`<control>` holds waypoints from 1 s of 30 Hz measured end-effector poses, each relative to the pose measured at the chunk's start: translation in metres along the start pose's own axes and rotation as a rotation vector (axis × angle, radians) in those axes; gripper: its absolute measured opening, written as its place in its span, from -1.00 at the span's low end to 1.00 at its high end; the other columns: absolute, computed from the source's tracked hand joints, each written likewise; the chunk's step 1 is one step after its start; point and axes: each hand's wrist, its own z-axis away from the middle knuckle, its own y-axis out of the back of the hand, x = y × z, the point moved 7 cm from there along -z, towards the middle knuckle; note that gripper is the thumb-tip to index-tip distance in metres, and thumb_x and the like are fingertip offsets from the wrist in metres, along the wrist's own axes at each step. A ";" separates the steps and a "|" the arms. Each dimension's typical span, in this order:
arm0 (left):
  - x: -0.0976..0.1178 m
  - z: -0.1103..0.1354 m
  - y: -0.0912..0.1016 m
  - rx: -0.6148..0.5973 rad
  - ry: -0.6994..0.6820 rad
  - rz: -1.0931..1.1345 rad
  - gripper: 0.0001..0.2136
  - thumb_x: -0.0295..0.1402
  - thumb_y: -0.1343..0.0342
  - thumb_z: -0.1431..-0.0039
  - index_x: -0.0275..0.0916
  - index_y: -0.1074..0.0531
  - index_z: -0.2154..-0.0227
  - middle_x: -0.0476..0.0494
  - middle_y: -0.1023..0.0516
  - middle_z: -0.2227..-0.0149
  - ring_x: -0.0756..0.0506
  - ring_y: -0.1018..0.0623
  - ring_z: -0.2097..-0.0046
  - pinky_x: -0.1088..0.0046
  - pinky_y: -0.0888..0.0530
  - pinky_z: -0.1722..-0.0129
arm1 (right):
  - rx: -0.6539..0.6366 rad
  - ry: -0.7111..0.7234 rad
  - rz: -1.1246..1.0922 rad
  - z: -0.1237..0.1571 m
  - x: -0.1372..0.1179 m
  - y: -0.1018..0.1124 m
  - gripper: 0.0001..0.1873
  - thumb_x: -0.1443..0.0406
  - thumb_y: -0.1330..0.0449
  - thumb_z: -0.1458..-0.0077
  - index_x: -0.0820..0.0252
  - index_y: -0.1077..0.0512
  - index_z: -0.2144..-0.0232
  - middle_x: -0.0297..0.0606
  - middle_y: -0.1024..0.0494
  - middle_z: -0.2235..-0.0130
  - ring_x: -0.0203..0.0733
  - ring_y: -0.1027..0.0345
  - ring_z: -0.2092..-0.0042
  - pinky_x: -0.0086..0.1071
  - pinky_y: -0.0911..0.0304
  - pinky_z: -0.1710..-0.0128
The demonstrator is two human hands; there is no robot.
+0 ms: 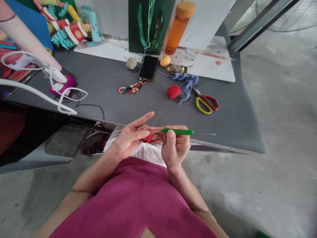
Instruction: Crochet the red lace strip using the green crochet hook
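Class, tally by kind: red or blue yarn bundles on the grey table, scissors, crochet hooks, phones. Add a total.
Yarn bundles: 2, the red yarn ball and the blue yarn tangle
Scissors: 1
Crochet hooks: 1, the green crochet hook in the right hand
Phones: 1
Total: 5

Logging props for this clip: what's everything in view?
table: one, grey, centre
crochet hook: one, green handle, table's near edge
crochet piece: one, red, beside hook
yarn ball: one, red, mid-table
loose yarn: one tangle, blue, behind yarn ball
scissors: one, red and yellow handles, right of yarn ball
phone: one, black, mid-table
bead string: one, multicoloured, by phone
bottle: one, orange, table's back
bag: one, dark green, left of bottle
other person's arm: one, top left
left hand: one, bare, pinching crochet piece
right hand: one, bare, gripping crochet hook
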 end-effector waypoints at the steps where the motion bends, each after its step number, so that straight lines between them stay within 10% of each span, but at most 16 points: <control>1: -0.001 0.000 0.001 0.003 0.007 -0.004 -0.51 -0.43 -0.54 0.03 -0.07 -0.69 -0.02 0.09 -0.60 0.45 0.06 -0.51 0.38 0.49 -0.44 0.23 | 0.002 0.001 -0.002 -0.001 0.000 0.001 -0.82 0.09 -0.24 -0.36 0.00 -0.50 0.23 -0.42 -0.63 0.41 -0.32 -0.44 0.56 -0.42 -0.37 0.58; 12: -0.009 -0.002 -0.013 -0.146 0.087 -0.018 -0.59 -0.54 -0.38 0.03 -0.11 -0.74 0.07 -0.08 -0.67 0.35 0.00 -0.51 0.36 0.43 -0.39 0.32 | -0.258 -0.307 -0.351 -0.009 0.019 -0.015 -0.77 0.01 -0.21 -0.37 -0.04 -0.44 0.23 -0.50 -0.58 0.56 -0.17 -0.58 0.51 -0.20 -0.60 0.31; 30: 0.010 0.005 0.001 0.140 -0.282 -0.316 -0.45 -0.39 -0.53 0.02 -0.06 -0.66 -0.10 0.02 -0.61 0.36 0.01 -0.54 0.29 0.47 -0.55 0.18 | -0.168 -0.316 -0.353 -0.007 0.029 -0.021 -0.76 0.01 -0.32 -0.27 -0.01 -0.49 0.24 -0.39 -0.69 0.39 -0.18 -0.64 0.35 -0.26 -0.60 0.27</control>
